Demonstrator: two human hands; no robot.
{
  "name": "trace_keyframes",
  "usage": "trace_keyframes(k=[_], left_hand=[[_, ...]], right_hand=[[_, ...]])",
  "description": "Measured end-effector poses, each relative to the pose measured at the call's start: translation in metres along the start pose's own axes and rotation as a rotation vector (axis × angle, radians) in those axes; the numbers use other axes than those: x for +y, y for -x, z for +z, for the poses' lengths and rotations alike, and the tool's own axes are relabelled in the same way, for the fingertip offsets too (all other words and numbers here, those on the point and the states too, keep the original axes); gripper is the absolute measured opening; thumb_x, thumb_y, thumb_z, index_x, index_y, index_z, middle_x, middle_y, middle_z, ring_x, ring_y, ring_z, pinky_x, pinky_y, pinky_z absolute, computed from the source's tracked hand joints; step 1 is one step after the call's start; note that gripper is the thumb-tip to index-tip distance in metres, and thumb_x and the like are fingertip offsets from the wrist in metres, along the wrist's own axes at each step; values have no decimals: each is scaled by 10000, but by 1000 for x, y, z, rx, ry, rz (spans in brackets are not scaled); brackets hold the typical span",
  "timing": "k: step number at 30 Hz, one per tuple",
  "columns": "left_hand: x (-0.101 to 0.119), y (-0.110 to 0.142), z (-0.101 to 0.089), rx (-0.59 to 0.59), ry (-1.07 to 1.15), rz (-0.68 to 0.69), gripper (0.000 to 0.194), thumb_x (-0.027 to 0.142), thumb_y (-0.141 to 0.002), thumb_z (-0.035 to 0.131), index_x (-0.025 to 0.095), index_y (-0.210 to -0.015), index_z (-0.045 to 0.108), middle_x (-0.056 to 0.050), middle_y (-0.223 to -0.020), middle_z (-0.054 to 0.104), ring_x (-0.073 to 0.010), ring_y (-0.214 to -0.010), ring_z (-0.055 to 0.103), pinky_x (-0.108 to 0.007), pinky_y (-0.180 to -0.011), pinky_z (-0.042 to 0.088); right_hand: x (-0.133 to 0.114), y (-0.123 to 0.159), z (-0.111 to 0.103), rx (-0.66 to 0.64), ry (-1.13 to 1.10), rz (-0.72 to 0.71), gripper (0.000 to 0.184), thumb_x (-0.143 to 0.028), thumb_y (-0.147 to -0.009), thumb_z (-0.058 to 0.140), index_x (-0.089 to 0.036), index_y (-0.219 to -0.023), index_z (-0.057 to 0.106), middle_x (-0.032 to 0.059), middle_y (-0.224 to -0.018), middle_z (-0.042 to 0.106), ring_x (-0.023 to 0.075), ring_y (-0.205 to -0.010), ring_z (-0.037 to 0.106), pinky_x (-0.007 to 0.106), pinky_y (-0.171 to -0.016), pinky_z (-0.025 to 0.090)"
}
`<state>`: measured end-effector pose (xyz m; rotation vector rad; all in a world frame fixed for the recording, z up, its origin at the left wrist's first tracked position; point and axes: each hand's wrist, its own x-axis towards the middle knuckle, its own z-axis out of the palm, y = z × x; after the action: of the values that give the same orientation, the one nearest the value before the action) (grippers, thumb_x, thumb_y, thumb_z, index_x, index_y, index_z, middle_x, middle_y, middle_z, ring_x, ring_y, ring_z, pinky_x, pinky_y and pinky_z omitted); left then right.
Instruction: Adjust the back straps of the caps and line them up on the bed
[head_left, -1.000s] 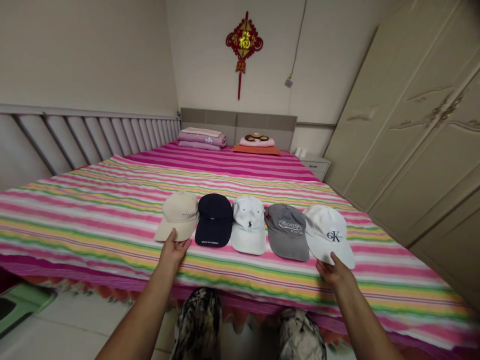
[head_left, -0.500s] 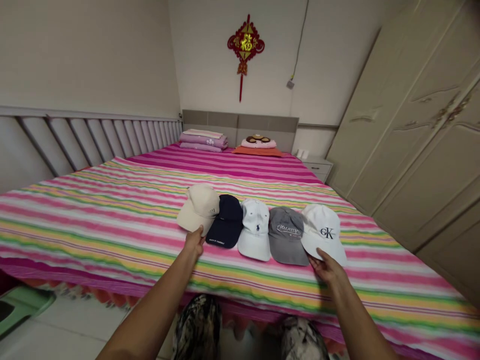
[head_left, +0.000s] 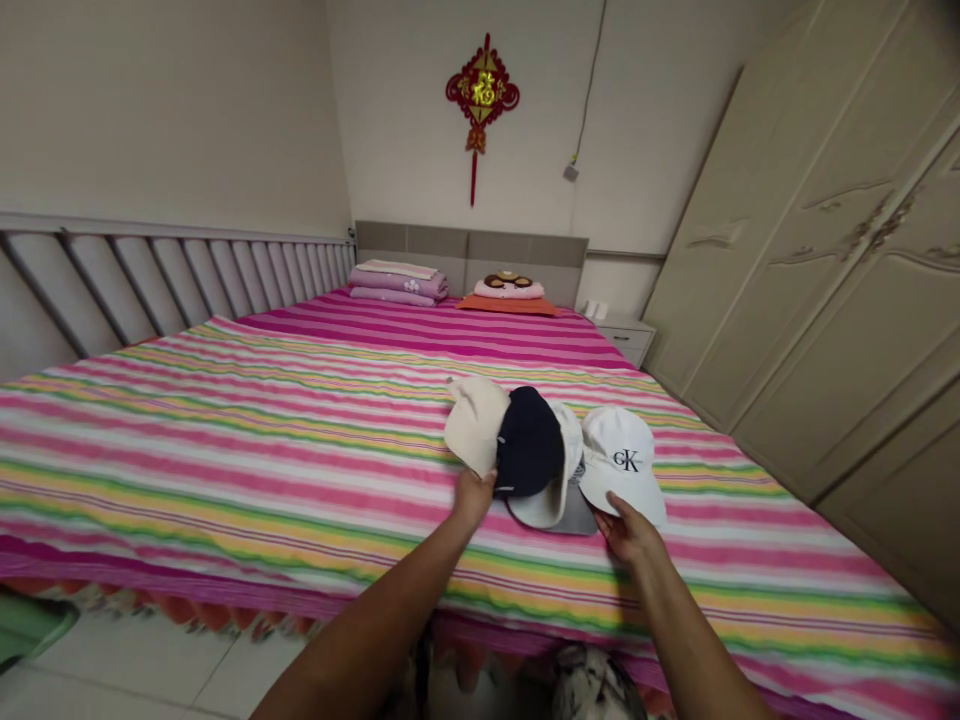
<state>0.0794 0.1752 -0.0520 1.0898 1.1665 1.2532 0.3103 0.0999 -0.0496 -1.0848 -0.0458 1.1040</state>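
Several baseball caps are bunched together on the striped bedspread. My left hand is closed on the brim of the beige cap at the left end. Pressed against it is a navy cap, tilted and overlapping a pale cap that stands partly on its side. Behind and under these lies a grey cap, mostly hidden. At the right end, my right hand grips the brim of the white cap with CK lettering, thumb on top.
Folded purple bedding and a pink pillow lie by the headboard. A railing runs along the left side. Wardrobe doors stand at right, beside a small nightstand. A green stool is at lower left.
My left hand has moved right with the beige cap, pushing the row together. The navy and pale caps have tilted and now overlap the grey one. My right hand keeps its grip on the white cap.
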Motion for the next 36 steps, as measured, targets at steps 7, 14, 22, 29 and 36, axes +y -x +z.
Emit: trace_keyframes(k=[7, 14, 22, 29, 36], left_hand=[[3, 24, -3, -33, -217, 132, 189, 125, -549, 676, 146, -733, 637, -97, -762, 651, -270, -895, 584, -329, -813, 385], [35, 7, -19, 146, -47, 172, 278, 323, -734, 538, 97, -883, 601, -143, -873, 662, -247, -872, 602, -309, -690, 461], [65, 35, -8, -171, 790, -68, 469, 221, -704, 628, 227, -1149, 481, -61, -1040, 642, -191, -923, 601, -388, -824, 467], [31, 84, -26, -384, 880, -300, 494, 198, -742, 590, 259, -1208, 436, -34, -1036, 646, -173, -962, 585, -363, -890, 426], [-24, 149, -51, -602, 758, -397, 457, 255, -596, 722, 252, -1032, 585, -31, -938, 673, -206, -910, 605, -340, -821, 443]], right_hand=[[-1, 5, -1, -25, -24, 14, 250, 6, -669, 584, -207, -794, 549, -53, -536, 641, 122, -448, 613, 206, -450, 546], [-3, 12, -18, 13, -89, -14, 259, 3, -725, 526, -237, -822, 527, -77, -554, 630, 110, -485, 618, 197, -452, 545], [-2, 34, -17, -59, 52, 73, 110, -104, -823, 465, -185, -779, 526, -13, -566, 640, 112, -520, 628, 208, -520, 545], [15, 91, -34, -215, 305, 97, 313, -342, -697, 658, -136, -518, 505, -34, -354, 484, 47, -262, 379, 124, -249, 259], [-1, 150, 16, -560, 207, -45, 522, -573, -526, 689, -170, -853, 635, 82, -849, 683, 220, -854, 603, 308, -724, 482]])
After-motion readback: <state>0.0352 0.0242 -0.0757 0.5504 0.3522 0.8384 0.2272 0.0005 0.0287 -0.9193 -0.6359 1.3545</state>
